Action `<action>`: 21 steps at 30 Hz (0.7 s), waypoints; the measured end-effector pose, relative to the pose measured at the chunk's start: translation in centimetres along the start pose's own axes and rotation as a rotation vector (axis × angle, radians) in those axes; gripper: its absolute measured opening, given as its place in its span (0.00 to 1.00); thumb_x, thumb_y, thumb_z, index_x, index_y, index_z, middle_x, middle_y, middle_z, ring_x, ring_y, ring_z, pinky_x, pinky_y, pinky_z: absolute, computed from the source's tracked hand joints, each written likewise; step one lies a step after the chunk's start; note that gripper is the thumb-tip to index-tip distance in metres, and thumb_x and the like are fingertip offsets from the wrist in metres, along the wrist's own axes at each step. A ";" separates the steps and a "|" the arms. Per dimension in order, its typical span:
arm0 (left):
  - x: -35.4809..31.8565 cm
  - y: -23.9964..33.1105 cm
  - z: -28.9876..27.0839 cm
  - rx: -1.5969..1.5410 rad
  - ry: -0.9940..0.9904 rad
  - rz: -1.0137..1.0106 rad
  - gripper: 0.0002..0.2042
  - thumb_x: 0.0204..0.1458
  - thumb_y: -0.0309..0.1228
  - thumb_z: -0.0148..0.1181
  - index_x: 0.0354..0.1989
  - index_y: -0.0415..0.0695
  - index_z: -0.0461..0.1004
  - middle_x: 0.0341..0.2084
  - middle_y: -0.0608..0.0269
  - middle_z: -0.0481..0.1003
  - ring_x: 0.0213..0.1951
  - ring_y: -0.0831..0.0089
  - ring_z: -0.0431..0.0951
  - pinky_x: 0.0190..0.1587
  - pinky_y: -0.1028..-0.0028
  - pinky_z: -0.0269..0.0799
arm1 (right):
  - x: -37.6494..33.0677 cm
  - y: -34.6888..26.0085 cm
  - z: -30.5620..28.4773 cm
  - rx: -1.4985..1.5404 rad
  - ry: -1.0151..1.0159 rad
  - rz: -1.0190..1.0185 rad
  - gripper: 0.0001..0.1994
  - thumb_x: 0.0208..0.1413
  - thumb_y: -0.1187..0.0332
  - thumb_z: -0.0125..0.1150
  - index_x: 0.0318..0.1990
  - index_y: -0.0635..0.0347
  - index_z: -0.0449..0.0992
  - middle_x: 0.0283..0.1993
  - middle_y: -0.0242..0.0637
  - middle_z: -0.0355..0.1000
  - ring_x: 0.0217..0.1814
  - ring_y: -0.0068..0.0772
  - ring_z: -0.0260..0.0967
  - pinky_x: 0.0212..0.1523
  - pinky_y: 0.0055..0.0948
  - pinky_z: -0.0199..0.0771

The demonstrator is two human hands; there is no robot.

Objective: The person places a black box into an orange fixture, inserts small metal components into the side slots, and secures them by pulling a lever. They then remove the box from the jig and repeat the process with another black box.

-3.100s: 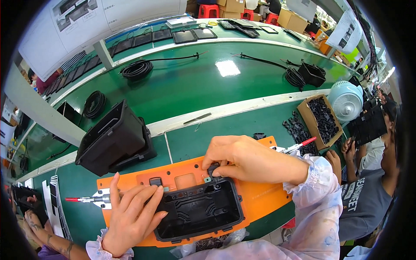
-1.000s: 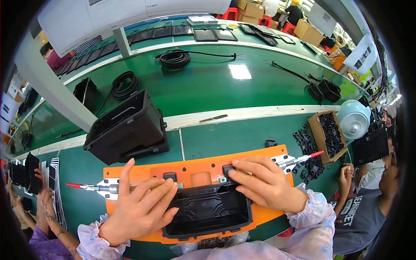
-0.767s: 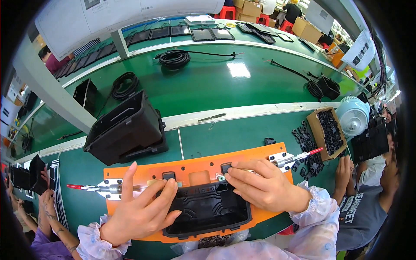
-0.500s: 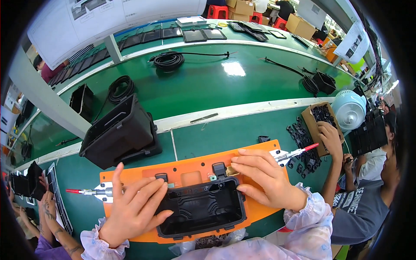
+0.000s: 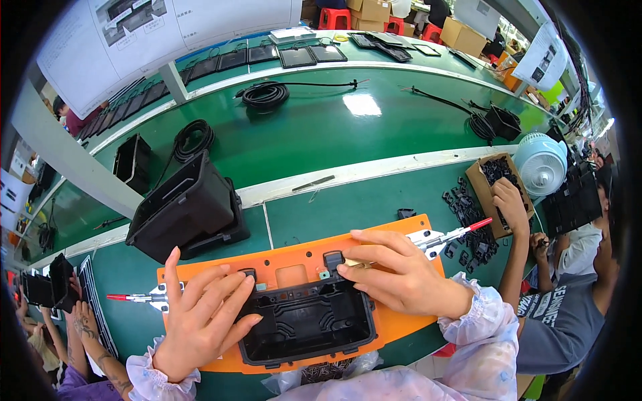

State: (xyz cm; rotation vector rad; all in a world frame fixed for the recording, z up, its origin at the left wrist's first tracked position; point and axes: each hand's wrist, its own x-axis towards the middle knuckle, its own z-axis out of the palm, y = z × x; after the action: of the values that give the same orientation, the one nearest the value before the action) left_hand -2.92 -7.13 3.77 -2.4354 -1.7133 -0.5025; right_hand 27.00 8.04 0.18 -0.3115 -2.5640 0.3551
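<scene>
A black plastic box (image 5: 304, 327), its hollow inside facing up, sits in an orange fixture plate (image 5: 414, 321). Two black latches are at its far edge; the right latch (image 5: 333, 261) stands upright. My left hand (image 5: 207, 314) has its fingers spread, its fingertips at the left latch (image 5: 250, 273), which they partly cover. My right hand (image 5: 401, 277) reaches in from the right, fingers stretched, its fingertips against the right latch. Beneath those fingers a small brass-coloured piece (image 5: 356, 263) shows in part. Small green pads lie next to both latches.
Red-handled toggle clamps (image 5: 458, 234) flank the plate. Larger black boxes (image 5: 184, 210) stand at the left. A co-worker's hand (image 5: 509, 204) is at a carton (image 5: 481, 180) of small black parts beside a blue fan (image 5: 540, 166). Coiled cables (image 5: 265, 95) lie on the far bench.
My right hand has shifted left, its fingertips now at the right latch. My left hand has moved slightly left, still at the left latch. The view has shifted a little.
</scene>
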 end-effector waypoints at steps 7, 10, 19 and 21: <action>-0.5 -0.3 -0.8 0.034 0.050 -0.115 0.23 0.43 0.38 0.75 0.49 0.42 0.80 0.45 0.64 0.78 0.53 0.61 0.75 0.68 0.32 0.46 | 1.2 -1.4 -0.4 0.034 0.004 0.027 0.22 0.47 0.67 0.73 0.52 0.58 0.81 0.57 0.41 0.73 0.67 0.52 0.65 0.61 0.47 0.70; -1.2 -0.8 -0.6 0.014 0.046 -0.147 0.26 0.42 0.40 0.76 0.50 0.42 0.79 0.46 0.63 0.77 0.53 0.61 0.75 0.68 0.34 0.47 | 0.8 -1.5 -0.8 -0.041 -0.063 0.005 0.22 0.44 0.68 0.74 0.50 0.61 0.81 0.56 0.41 0.71 0.68 0.50 0.63 0.58 0.50 0.70; -1.5 -0.3 0.3 -0.021 -0.001 0.005 0.23 0.44 0.42 0.74 0.50 0.51 0.82 0.47 0.69 0.78 0.54 0.65 0.75 0.70 0.34 0.44 | 1.7 -4.2 -1.0 -0.176 0.003 -0.077 0.20 0.43 0.66 0.74 0.45 0.63 0.82 0.54 0.43 0.74 0.62 0.51 0.69 0.55 0.46 0.75; -1.6 -0.2 0.5 0.025 0.046 0.040 0.22 0.45 0.41 0.73 0.50 0.49 0.82 0.47 0.69 0.77 0.54 0.67 0.76 0.69 0.34 0.49 | 1.2 -6.2 -0.5 -0.126 0.094 -0.298 0.13 0.49 0.66 0.71 0.40 0.62 0.83 0.46 0.41 0.78 0.49 0.43 0.76 0.45 0.35 0.83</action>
State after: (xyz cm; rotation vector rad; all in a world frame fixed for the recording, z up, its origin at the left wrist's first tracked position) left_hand -3.45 -8.35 2.73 -2.4167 -1.6399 -0.5251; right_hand 25.35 2.62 3.06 0.0117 -2.4955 0.0663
